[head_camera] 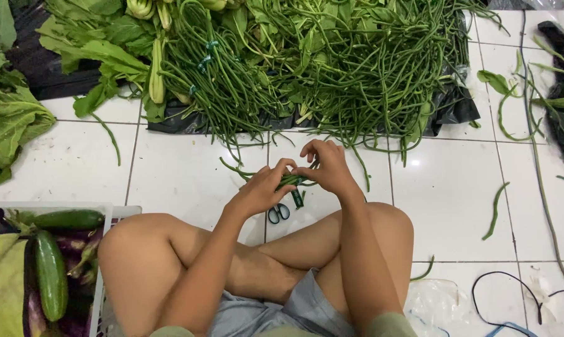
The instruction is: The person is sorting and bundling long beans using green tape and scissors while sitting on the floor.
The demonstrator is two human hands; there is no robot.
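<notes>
Head camera is looking straight down, and both hands are meeting over a small bundle of long thin green beans (291,180). The left hand (261,190) is pinching the bundle's near end, fingers curled tight round the stems, probably to keep them gathered. The right hand (327,167) is arching over the top, fingertips closing on the same bundle from the far side, so the beans are being held between the two hands just above the floor. Whether a tie is going on, I cannot tell; something dark green and short is hanging right under the grip.

Directly beneath the hands, a pair of small scissors with dark handles (279,213) is lying on the white glossy floor tiles (450,193), near enough to grab. Nearer the body, the person's bare crossed legs (257,249) are framing the work.

Beyond the grip, a big loose heap of long green beans (357,68) is spreading over a black plastic sheet (447,109), with broad leafy greens (101,50) beside it to the left. Stray beans are lying scattered off to the right. Back and left of the grip, a white plastic crate (99,274) is holding dark green cucumbers (49,274) and purple aubergines. Right of the knees, a thin black cable (500,299) is looping across the tiles.
</notes>
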